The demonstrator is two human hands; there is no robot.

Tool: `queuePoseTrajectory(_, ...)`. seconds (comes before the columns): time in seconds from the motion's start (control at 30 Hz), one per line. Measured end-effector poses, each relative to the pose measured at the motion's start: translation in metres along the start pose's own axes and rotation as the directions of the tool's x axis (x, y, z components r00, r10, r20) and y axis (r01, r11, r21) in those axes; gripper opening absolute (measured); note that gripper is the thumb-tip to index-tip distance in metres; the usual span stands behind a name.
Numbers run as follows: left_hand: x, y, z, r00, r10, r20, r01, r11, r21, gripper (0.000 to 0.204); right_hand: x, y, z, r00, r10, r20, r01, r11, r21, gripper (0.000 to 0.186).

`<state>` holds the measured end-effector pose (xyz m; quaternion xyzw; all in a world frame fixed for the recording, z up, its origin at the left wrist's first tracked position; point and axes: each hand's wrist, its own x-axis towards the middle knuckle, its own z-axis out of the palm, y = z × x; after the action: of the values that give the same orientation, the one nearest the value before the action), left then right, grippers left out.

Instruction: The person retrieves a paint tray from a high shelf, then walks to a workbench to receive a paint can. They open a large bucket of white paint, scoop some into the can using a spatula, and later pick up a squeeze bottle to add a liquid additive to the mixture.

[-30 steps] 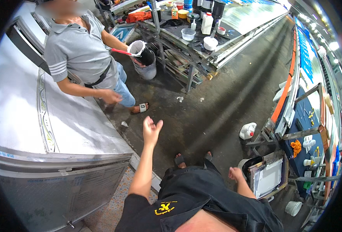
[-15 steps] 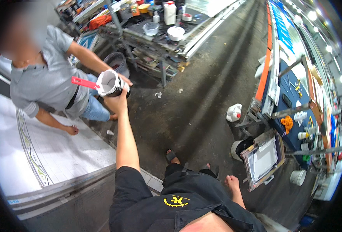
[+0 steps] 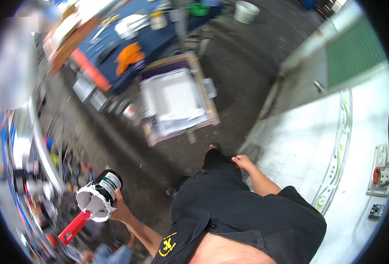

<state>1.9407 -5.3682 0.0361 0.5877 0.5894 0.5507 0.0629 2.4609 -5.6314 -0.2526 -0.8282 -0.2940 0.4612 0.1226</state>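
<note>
Head view, looking down: the left hand (image 3: 120,207) is wrapped around a paint can (image 3: 101,194) at lower left, fingers curled round its dark side. The can is tipped, its long axis slanting from the white-smeared open mouth, lower left, up to its base, upper right. A red handle (image 3: 73,228) sticks out below the mouth. The right hand (image 3: 243,162) rests loosely curled on the thigh, holding nothing, well apart from the can, near a white panel (image 3: 317,145).

The person wore a black short-sleeved shirt (image 3: 247,215) with a small yellow emblem (image 3: 167,246) near its lower edge, dark trousers (image 3: 216,165), bare forearms, and open footwear, blurred.
</note>
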Motion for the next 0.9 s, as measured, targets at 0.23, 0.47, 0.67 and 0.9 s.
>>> queuePoseTrajectory(0.23, -0.049, 0.123, 0.29, 0.9, 0.035, 0.434, 0.192, 0.863, -0.467, 0.069, 0.018, 0.075, -0.156, 0.94, 0.339, -0.042, -0.263, 0.796, 0.546, 0.041)
queuePoseTrajectory(0.47, -0.128, 0.208, 0.528, 0.691, 0.165, 0.704, 0.29, 0.829, -0.479, 0.066, 0.086, 0.077, -0.341, 0.917, 0.331, -0.224, -0.099, 0.732, 0.674, 0.037)
queuePoseTrajectory(0.67, -0.149, 0.351, 0.694, 0.644, 0.169, 0.746, 0.436, 0.72, -0.539, 0.086, 0.186, 0.08, -0.468, 0.887, 0.349, -0.303, -0.114, 0.8, 0.59, 0.037)
queuePoseTrajectory(0.9, -0.105, 0.554, 0.94, 0.395, 0.245, 0.885, 0.546, 0.713, -0.441, 0.077, 0.236, 0.123, -0.553, 0.866, 0.362, -0.345, -0.155, 0.85, 0.503, 0.04)
